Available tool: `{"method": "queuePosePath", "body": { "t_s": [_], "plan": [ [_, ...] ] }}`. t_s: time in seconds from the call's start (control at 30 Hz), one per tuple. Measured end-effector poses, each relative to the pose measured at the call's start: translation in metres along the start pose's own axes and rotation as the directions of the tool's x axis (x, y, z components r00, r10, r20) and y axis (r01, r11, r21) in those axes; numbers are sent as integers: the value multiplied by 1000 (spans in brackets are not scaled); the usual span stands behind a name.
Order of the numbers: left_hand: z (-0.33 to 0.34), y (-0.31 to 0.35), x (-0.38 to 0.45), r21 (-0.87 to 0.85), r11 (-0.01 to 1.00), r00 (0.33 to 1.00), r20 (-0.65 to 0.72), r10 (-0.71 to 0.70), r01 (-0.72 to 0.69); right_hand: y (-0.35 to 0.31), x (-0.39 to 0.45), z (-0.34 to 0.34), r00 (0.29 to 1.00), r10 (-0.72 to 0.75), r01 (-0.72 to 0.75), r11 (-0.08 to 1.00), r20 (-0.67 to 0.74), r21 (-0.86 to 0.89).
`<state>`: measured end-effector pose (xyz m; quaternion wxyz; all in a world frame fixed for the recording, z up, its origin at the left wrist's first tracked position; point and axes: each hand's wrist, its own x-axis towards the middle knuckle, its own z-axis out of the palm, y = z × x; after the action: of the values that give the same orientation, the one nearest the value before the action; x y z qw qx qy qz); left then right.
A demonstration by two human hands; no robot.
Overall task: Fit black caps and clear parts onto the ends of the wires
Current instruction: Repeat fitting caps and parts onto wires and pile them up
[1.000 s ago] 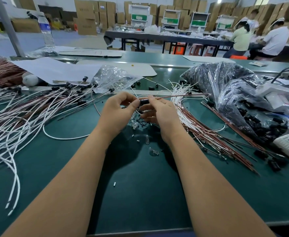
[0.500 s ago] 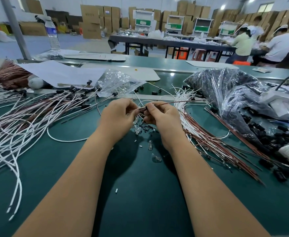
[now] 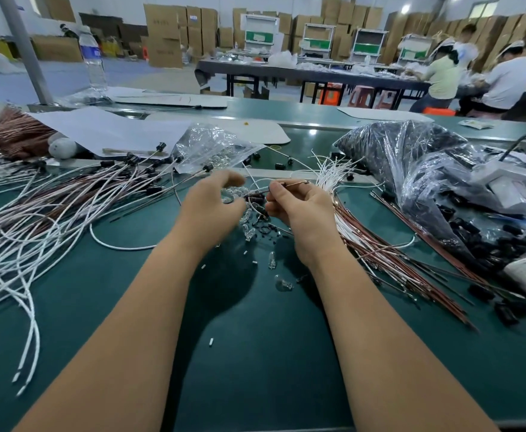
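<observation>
Right hand (image 3: 299, 207): thumb and forefinger pinch a brown wire (image 3: 289, 183) above the green table (image 3: 255, 353), a black cap (image 3: 255, 198) at the wire's end between the two hands. Left hand (image 3: 212, 207): fingers loosely curled beside small clear parts (image 3: 232, 193); whether it grips any cannot be told. More loose clear parts and black caps (image 3: 263, 229) lie on the table just below the hands, capped wires (image 3: 68, 194) to the left, uncapped wires (image 3: 380, 254) to the right.

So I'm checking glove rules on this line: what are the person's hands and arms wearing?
Nothing shows on them. The left hand and right hand are bare, with no gloves, rings or finger cots on the fingers. Both forearms are uncovered down to the frame's bottom edge: no sleeves, watch or wrist strap in view.
</observation>
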<state>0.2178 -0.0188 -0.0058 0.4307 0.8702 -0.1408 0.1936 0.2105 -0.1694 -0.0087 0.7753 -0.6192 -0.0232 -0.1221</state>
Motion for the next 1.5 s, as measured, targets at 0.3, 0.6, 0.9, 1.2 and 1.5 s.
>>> {"method": "queuePosePath", "body": {
  "t_s": [0.3, 0.6, 0.9, 1.2, 1.5],
  "plan": [
    [8, -2, -1, 22, 1000, 1000, 20, -18, 17, -1, -4, 5, 999, -20, 21, 999, 34, -39],
    [11, -1, -2, -110, 991, 996, -50, 73, -78, -1, -4, 4, 998, -34, 38, 996, 45, -77],
    [12, -2, -3, -44, 991, 991, -52, 123, -126, -3, -3, 0, 994, -105, 102, 988, -18, -120],
    [12, -4, -2, -117, 987, 993, -58, 103, -110, -5, -3, -3, 992, -126, 130, 975, 30, -180],
    [13, -9, -1, -20, 991, 990, -52, 130, -132, -6, -1, -10, 980, -193, 199, 899, 53, -391]
  ]
}}
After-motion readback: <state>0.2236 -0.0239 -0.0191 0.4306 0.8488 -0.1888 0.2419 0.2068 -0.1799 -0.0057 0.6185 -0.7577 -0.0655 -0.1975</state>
